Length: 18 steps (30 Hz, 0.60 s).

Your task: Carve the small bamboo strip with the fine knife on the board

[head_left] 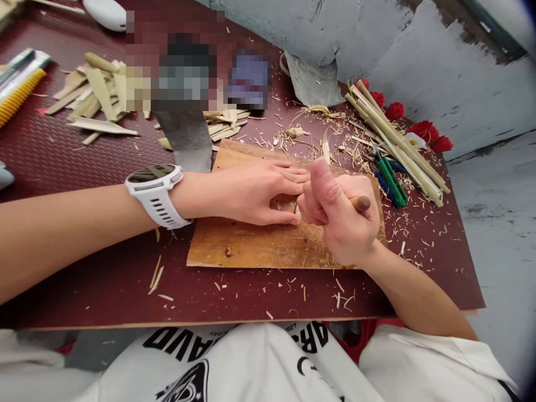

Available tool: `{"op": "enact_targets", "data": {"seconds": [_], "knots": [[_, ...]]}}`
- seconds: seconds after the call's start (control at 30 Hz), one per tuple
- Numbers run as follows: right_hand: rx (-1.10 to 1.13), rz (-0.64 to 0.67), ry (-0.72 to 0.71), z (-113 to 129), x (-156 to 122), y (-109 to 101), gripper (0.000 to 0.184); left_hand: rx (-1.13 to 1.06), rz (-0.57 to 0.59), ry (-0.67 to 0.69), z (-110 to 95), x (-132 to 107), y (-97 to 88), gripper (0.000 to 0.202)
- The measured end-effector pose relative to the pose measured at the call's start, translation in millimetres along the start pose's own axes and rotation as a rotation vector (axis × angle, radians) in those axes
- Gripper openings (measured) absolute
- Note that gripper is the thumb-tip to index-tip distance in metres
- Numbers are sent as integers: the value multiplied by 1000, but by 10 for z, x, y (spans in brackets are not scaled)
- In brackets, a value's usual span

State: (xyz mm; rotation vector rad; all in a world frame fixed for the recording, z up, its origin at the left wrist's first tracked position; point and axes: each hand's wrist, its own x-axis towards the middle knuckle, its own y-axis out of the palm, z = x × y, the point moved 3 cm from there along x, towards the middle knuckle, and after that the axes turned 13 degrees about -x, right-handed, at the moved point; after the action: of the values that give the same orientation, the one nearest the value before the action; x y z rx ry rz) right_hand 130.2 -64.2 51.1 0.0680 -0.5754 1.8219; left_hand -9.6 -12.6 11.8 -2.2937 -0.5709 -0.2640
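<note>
My left hand (255, 192) lies flat on a worn wooden board (255, 245), fingers stretched out to the right. A small pale piece shows at its fingertips, mostly hidden, and I cannot make out its kind. Closed in a fist with the thumb on top, my right hand (349, 223) grips a wooden-handled tool (360, 203). Only the rounded end of the handle sticks out, and its working end is hidden below the fist. The fist is right beside the left fingertips, over the right part of the board. A white watch (161, 206) is on my left wrist.
Pale split strips (98, 89) are heaped at the back left, near a yellow-handled cutter (20, 95). Long stalks (397, 139) and a green cutter (391, 178) lie at the right. Shavings (288, 139) litter the dark red table (104, 268). Walls border the table behind and right.
</note>
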Motion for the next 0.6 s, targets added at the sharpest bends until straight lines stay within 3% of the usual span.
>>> {"op": "enact_targets", "data": {"seconds": [0.23,0.47,0.6], "knots": [[56,-18,138,27,49,-47,71,-18,22,-4,8,5,-1,18],[116,-13,37,-26,-53,-105,71,42,49,-45,33,13,18,33],[174,-35,-17,-4,-30,-259,68,62,23,-38,52,8,29,47]]}}
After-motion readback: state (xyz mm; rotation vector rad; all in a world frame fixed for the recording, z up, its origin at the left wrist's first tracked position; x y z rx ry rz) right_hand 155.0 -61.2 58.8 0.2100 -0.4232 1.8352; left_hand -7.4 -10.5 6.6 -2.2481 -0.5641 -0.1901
